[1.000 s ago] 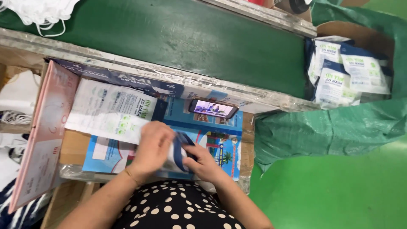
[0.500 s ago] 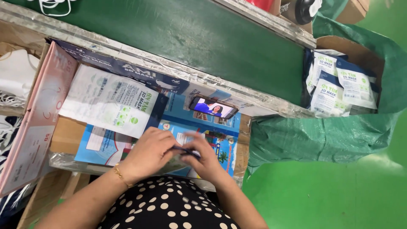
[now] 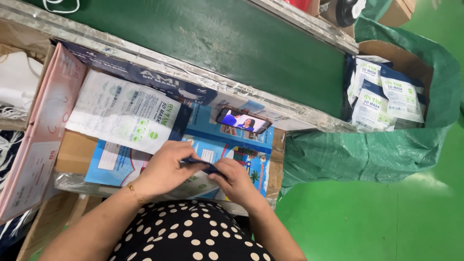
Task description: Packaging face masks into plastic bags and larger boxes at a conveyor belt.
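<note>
My left hand (image 3: 166,169) and my right hand (image 3: 234,180) are together over a blue printed work surface (image 3: 251,154). Both pinch the ends of a thin dark blue packet (image 3: 203,165) held flat between them. Its contents are hidden by my fingers. A stack of white-and-blue printed pouches (image 3: 128,111) lies just left and above my left hand. A phone (image 3: 243,121) with a lit screen leans against the ledge beyond my hands.
A green conveyor belt (image 3: 232,43) runs across the top. A cardboard box in a green woven sack (image 3: 382,150) at right holds several filled mask packets (image 3: 386,96). A pink carton wall (image 3: 41,135) stands at left. White masks (image 3: 14,87) lie at far left.
My hands have closed together and flattened the dark packet between them. The view has shifted slightly left and down.
</note>
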